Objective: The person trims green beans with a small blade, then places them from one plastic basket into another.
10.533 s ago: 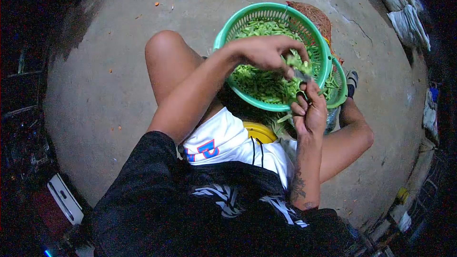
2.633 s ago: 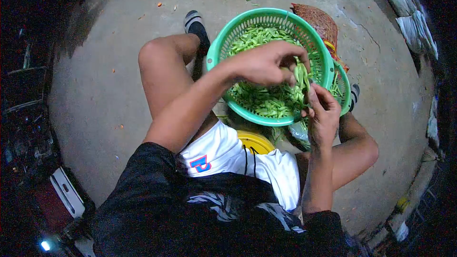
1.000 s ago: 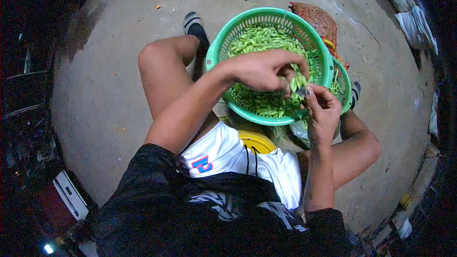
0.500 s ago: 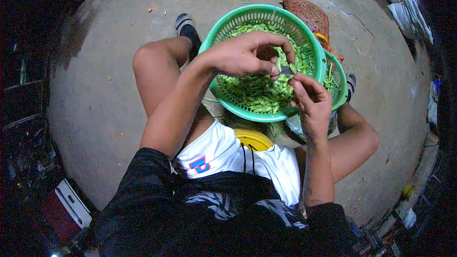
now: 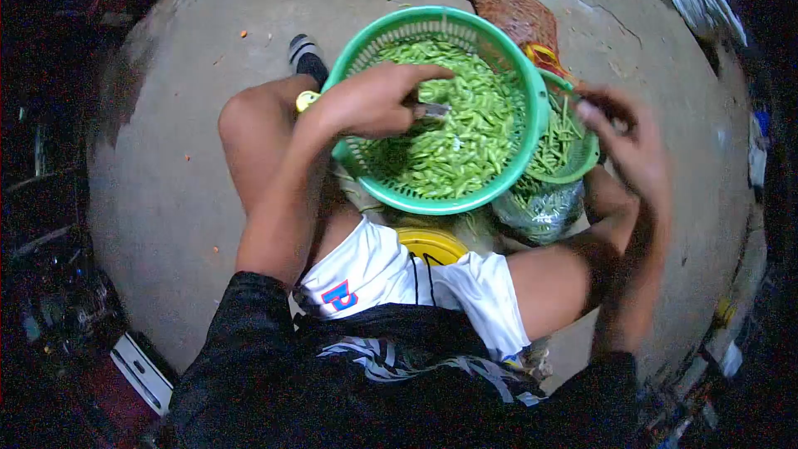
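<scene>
Near the middle of the frame, lots of cut green pieces [image 5: 470, 137] lie in a loose heap inside a big green basket [image 5: 440, 204] with little holes in its side. Over the left part of the heap is the left hand [image 5: 370, 104], with its pointing finger stretched out straight and its other fingers curled in close, holding a small gray blade [image 5: 434, 110] that sticks out to the right. Just right of the big basket is a small green basket [image 5: 575, 172] with long green sticks [image 5: 555, 148] in it. The right hand [image 5: 636, 145] is up near its right edge, but it is blurry, so I cannot tell if its fingers hold something. Under the small basket is a see-through plastic bag [image 5: 540, 214] with more green bits in it. Behind the baskets, at the upper right, a brown sack [image 5: 519, 21] lies on the gray floor [image 5: 166, 199]. Below the big basket is something round and yellow [image 5: 432, 245], close to the person's white shorts [image 5: 357, 270]. A foot in a dark sock [image 5: 311, 65] shows at the upper left. A black shirt [image 5: 399, 407] fills the bottom, and a white and red box [image 5: 141, 372] is at the lower left.
</scene>
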`<action>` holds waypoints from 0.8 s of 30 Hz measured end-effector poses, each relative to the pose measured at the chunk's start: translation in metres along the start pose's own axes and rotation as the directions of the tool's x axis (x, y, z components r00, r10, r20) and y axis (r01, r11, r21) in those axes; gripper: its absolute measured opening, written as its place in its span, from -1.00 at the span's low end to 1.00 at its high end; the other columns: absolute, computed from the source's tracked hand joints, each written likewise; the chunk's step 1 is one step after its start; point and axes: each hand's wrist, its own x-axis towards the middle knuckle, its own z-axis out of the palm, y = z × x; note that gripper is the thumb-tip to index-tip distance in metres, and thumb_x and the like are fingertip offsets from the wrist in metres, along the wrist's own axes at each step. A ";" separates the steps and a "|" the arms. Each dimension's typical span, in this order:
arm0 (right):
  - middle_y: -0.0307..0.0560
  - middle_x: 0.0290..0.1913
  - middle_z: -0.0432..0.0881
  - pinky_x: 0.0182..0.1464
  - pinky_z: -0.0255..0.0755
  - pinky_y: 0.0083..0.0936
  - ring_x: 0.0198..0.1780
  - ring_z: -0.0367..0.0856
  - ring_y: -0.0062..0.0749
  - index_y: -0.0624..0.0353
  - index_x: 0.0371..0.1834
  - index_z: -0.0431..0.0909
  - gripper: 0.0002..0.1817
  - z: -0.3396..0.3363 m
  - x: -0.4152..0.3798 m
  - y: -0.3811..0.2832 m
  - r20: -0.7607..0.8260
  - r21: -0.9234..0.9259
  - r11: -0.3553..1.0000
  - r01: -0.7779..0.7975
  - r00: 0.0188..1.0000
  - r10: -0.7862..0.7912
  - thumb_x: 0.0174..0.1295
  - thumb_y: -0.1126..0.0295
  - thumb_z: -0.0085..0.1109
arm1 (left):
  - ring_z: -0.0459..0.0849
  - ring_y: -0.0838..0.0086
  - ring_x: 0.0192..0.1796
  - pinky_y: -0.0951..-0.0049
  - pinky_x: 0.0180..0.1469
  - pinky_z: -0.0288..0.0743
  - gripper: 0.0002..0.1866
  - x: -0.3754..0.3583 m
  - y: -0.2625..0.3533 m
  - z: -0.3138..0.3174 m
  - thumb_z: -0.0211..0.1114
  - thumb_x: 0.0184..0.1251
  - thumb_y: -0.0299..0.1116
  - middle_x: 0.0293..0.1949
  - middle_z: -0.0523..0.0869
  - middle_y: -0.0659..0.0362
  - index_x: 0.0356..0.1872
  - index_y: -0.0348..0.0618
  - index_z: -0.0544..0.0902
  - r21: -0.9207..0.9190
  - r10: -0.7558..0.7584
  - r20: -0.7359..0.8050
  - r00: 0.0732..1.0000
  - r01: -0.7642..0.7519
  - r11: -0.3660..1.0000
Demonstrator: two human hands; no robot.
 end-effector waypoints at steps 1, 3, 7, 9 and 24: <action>-0.04 -0.13 0.81 -0.02 0.58 -0.44 -0.15 0.73 -0.41 0.24 0.02 0.74 -0.68 -0.019 0.022 0.009 0.021 -0.147 0.984 0.098 0.995 -0.096 0.32 0.28 0.39 | 0.69 0.20 -0.03 0.21 0.13 0.57 -0.31 0.000 0.006 -0.006 0.34 0.31 -0.51 0.10 0.71 -0.05 0.49 0.00 0.43 -0.084 -0.024 -0.015 1.000 0.023 0.996; -0.03 -0.17 0.81 -0.07 0.60 -0.41 -0.19 0.75 -0.38 0.26 0.01 0.74 -0.68 -0.040 0.071 0.035 0.129 -0.305 0.944 0.127 0.987 -0.091 0.33 0.26 0.37 | 0.68 0.23 -0.04 0.21 0.10 0.57 -0.21 0.003 0.004 -0.009 0.35 0.29 -0.55 0.04 0.71 -0.07 0.56 0.03 0.31 -0.074 -0.027 -0.028 0.999 0.025 0.997; -0.15 -0.31 0.76 -0.38 0.59 -0.47 -0.35 0.71 -0.46 0.28 -0.10 0.74 -0.73 -0.018 0.146 0.147 0.482 -0.503 0.860 -0.086 0.798 0.361 0.22 0.34 0.36 | 0.69 0.22 0.02 0.23 0.15 0.55 -0.20 0.005 0.017 -0.024 0.34 0.29 -0.58 0.10 0.70 -0.11 0.57 0.01 0.28 0.043 -0.181 0.036 0.983 0.179 0.983; -0.04 -0.23 0.79 -0.33 0.65 -0.34 -0.34 0.73 -0.35 0.29 -0.01 0.72 -0.57 0.008 0.142 0.156 0.505 -0.523 0.844 -0.118 0.755 0.419 0.08 0.28 0.47 | 0.70 0.20 0.02 0.23 0.15 0.55 -0.19 0.006 0.007 -0.022 0.34 0.29 -0.59 0.08 0.71 -0.12 0.57 0.01 0.28 -0.056 -0.112 0.032 0.993 0.114 0.992; 0.27 0.43 0.46 0.52 0.26 -0.04 0.55 0.25 0.18 0.28 0.30 0.57 -0.09 0.146 0.101 0.290 0.276 -0.687 0.692 -0.224 0.800 0.533 -0.05 -0.17 0.40 | 0.73 0.19 0.05 0.22 0.14 0.54 -0.27 0.037 0.047 -0.035 0.36 0.37 -0.55 0.02 0.74 -0.13 0.55 -0.01 0.32 -0.112 -0.302 0.106 0.947 0.314 0.943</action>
